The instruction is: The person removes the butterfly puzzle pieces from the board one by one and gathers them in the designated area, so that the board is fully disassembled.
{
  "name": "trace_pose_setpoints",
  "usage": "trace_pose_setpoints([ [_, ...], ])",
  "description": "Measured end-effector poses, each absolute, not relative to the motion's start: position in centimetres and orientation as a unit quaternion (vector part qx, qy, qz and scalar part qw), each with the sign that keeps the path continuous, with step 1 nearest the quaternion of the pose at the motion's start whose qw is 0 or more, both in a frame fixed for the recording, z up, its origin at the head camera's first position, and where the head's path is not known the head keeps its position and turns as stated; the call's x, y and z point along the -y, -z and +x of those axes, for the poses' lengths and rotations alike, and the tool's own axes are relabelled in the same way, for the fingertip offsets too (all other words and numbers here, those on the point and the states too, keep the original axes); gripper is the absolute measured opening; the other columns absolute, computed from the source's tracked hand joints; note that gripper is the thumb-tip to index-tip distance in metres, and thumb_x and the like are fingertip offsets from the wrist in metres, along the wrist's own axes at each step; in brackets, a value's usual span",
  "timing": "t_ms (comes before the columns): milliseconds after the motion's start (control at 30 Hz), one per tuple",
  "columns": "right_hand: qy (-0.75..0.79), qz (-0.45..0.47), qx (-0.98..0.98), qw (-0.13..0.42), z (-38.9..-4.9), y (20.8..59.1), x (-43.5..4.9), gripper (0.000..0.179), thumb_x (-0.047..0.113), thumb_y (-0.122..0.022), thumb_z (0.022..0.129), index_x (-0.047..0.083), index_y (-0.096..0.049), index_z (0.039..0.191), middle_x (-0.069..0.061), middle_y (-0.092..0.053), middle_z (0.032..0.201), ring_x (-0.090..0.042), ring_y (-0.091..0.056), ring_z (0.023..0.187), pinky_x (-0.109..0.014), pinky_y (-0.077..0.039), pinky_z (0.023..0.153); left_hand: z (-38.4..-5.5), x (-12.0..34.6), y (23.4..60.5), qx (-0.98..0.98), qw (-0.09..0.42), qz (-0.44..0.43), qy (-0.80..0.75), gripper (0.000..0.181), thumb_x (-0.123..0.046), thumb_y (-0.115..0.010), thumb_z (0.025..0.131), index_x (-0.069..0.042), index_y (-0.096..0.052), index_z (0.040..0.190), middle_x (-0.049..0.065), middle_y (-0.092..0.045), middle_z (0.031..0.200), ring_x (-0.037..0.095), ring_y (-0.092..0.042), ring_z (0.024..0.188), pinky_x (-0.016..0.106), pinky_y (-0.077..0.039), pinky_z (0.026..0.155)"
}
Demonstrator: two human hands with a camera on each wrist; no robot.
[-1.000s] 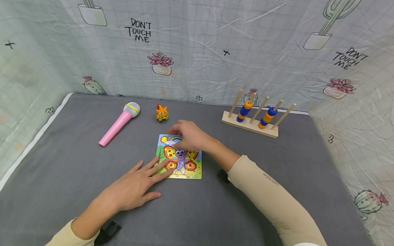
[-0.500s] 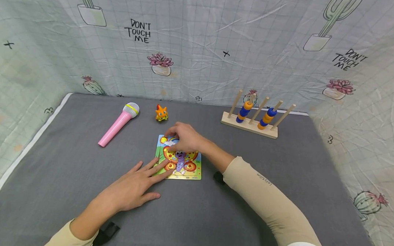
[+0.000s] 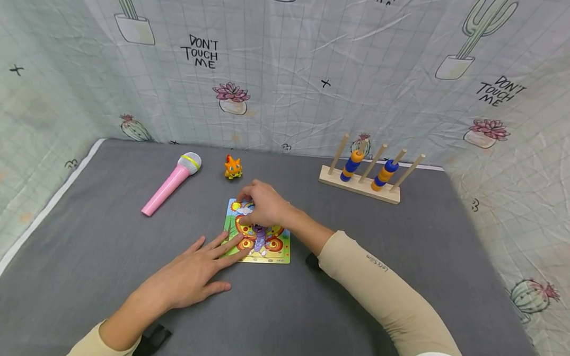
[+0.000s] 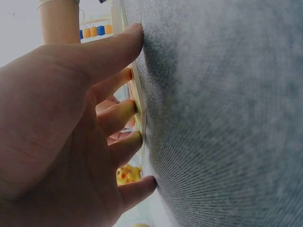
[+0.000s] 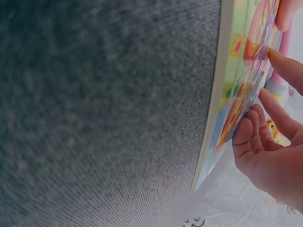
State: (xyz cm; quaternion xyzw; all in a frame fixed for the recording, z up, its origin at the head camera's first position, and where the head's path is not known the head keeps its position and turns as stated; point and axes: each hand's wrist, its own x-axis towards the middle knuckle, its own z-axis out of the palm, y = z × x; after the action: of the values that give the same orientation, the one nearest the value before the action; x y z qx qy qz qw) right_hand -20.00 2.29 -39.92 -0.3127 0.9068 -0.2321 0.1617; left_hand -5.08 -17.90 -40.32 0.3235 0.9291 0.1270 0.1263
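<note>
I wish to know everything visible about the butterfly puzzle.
The butterfly puzzle is a thin, nearly square board, possibly wooden, lying face up on the grey cloth. Its print shows a purple butterfly with yellow and red wings and a sun in the far left corner; its edge is pale. The left hand's straight fingers rest on its left side; the right hand hides some far print, its grip unclear.

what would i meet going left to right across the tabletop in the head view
Pink microphone → butterfly puzzle → wooden bead rack. Left out, because their left-to-right spans overlap others: orange figure, left hand, right hand.
</note>
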Motion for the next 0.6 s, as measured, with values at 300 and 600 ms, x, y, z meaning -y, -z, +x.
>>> trace_pose_setpoints([
  [300, 0.237, -0.310, -0.905, 0.169, -19.98, 40.06, -2.41, 0.042, 0.024, -0.084, 0.089, 0.013, -0.071, 0.127, -0.006, -0.063, 0.119, -0.020, -0.057, 0.109, -0.036, -0.050, 0.096, -4.96, 17.86, 40.44, -0.929, 0.125, 0.323, -0.133, 0.069, -0.041, -0.072, 0.097, -0.025, -0.046, 0.159, 0.001, -0.033, 0.171, 0.037, -0.029, 0.158, 0.072, -0.033, 0.115],
  [600, 0.246, -0.314, -0.902, 0.166, -20.18, 40.04, -2.51, 0.041, 0.018, -0.084, 0.087, 0.012, -0.073, 0.125, -0.004, -0.070, 0.117, -0.018, -0.061, 0.110, -0.034, -0.051, 0.096, -4.99, 17.92, 40.53, -0.928, 0.120, 0.325, -0.135, 0.069, -0.040, -0.072, 0.097, -0.025, -0.046, 0.159, 0.002, -0.033, 0.171, 0.038, -0.030, 0.157, 0.072, -0.033, 0.115],
])
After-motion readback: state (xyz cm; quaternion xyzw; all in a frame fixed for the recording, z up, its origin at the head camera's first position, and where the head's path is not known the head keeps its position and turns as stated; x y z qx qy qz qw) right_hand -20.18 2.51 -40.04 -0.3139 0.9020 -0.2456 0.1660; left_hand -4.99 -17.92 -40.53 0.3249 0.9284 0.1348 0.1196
